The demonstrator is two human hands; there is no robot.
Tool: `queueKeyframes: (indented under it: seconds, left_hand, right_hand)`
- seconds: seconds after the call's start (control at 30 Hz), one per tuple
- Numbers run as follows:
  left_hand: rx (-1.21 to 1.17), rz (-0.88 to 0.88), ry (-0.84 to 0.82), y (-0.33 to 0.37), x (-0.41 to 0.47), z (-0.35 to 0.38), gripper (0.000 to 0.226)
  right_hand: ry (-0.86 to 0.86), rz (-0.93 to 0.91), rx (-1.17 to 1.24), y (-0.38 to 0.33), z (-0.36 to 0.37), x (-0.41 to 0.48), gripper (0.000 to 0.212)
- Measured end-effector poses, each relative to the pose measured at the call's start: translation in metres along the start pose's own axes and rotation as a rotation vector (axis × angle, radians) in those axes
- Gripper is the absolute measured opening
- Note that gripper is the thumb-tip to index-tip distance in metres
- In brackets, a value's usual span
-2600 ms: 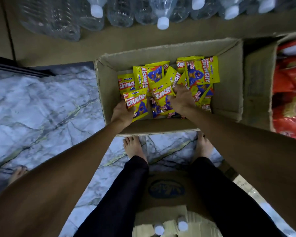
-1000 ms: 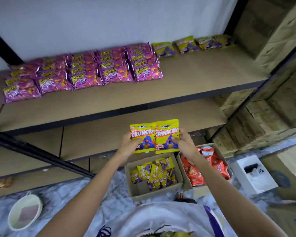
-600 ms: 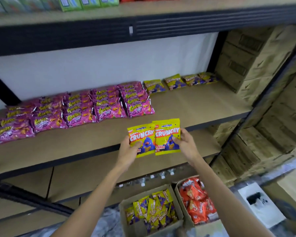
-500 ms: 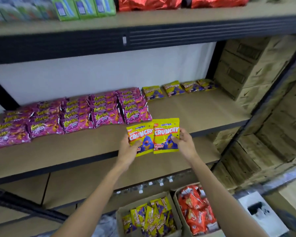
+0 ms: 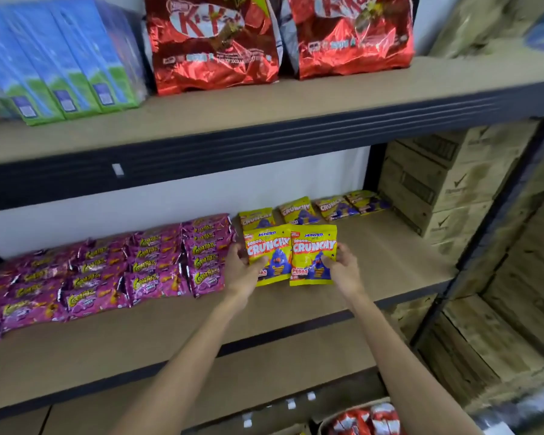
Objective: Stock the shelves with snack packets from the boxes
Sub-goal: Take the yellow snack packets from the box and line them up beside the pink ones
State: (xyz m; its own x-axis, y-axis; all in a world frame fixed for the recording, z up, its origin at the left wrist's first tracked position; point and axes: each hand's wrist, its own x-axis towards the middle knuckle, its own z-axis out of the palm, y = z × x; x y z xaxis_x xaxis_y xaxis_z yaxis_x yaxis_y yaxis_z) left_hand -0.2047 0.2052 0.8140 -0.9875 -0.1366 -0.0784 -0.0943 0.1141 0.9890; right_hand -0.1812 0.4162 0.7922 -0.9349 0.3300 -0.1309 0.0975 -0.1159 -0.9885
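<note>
Over the middle shelf [image 5: 390,246], my left hand [image 5: 241,271] grips a yellow Crunchy packet [image 5: 269,251] by its left edge. My right hand [image 5: 343,268] grips a second yellow Crunchy packet [image 5: 311,249] by its right edge. The two packets stand side by side, upright, facing me. Behind them a row of several yellow Crunchy packets [image 5: 299,211] lies along the back of the shelf. At the bottom edge a box of red packets [image 5: 365,419] shows partly.
Rows of purple snack packets [image 5: 123,268] fill the left of the middle shelf. The top shelf holds red KitKat bags [image 5: 214,42] and blue-green cartons [image 5: 60,67]. Stacked cardboard boxes [image 5: 437,189] stand at the right beyond the dark shelf post [image 5: 496,215].
Both hands took yellow packets from the floor box and lifted them up to the middle shelf. The view rose from the floor to the shelves; the packets now sit over the shelf board.
</note>
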Motion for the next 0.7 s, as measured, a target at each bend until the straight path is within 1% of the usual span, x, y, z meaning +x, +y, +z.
queueKeyframes:
  seconds: [0.1,0.23,0.33,0.4,0.5,0.53,0.6,0.7]
  left_hand:
    - [-0.034,-0.018,0.006,0.005,0.019,0.026,0.046]
    - [0.019,0.006,0.048,0.002,0.049,0.047,0.039]
    - [0.058,0.023,0.066,-0.001,0.074,0.056,0.033]
    - [0.075,0.038,0.083,-0.002,0.091,0.058,0.032]
    - [0.142,0.059,0.148,0.002,0.112,0.062,0.032]
    - [0.162,0.054,0.168,0.003,0.117,0.062,0.032]
    - [0.211,0.027,0.207,0.000,0.131,0.063,0.033]
    - [0.269,0.006,0.234,-0.006,0.144,0.064,0.040]
  right_hand:
    - [0.018,-0.029,-0.029,-0.004,-0.009,0.026,0.022]
    - [0.012,-0.060,-0.054,-0.005,-0.012,0.058,0.023]
    - [-0.001,-0.089,-0.116,-0.008,-0.008,0.083,0.034]
    - [-0.043,-0.112,-0.154,-0.009,-0.004,0.100,0.036]
    - [-0.048,-0.078,-0.205,-0.014,0.004,0.120,0.058]
    - [-0.048,-0.062,-0.219,-0.016,0.006,0.125,0.059]
    - [-0.056,-0.046,-0.259,-0.018,0.008,0.136,0.054]
    - [-0.058,-0.029,-0.301,-0.015,0.010,0.150,0.055]
